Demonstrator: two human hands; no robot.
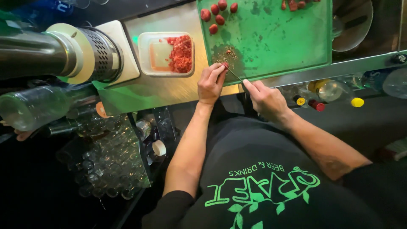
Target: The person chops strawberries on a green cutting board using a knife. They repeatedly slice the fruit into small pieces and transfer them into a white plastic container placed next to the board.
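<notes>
far left i see a shiny metal cylinder with a perforated collar (pixel 91 53), lying sideways over the steel counter (pixel 169 91). next along, a shallow white plastic tub (pixel 157 54) sits on that counter, red chopped pieces (pixel 181 53) piled against its right side. now the left hand (pixel 210 82): fingers bunched, fingertips pinching a small red strawberry piece (pixel 224 65) down on the near edge of the green plastic cutting board (pixel 271 36). just right of it, the right hand (pixel 265 99) is closed around a small knife (pixel 234 75), its thin blade angled up-left to the piece. whole red strawberries (pixel 218 15) wait at the board's far left corner. capped bottles (pixel 328 95) lie under the counter, far right.
</notes>
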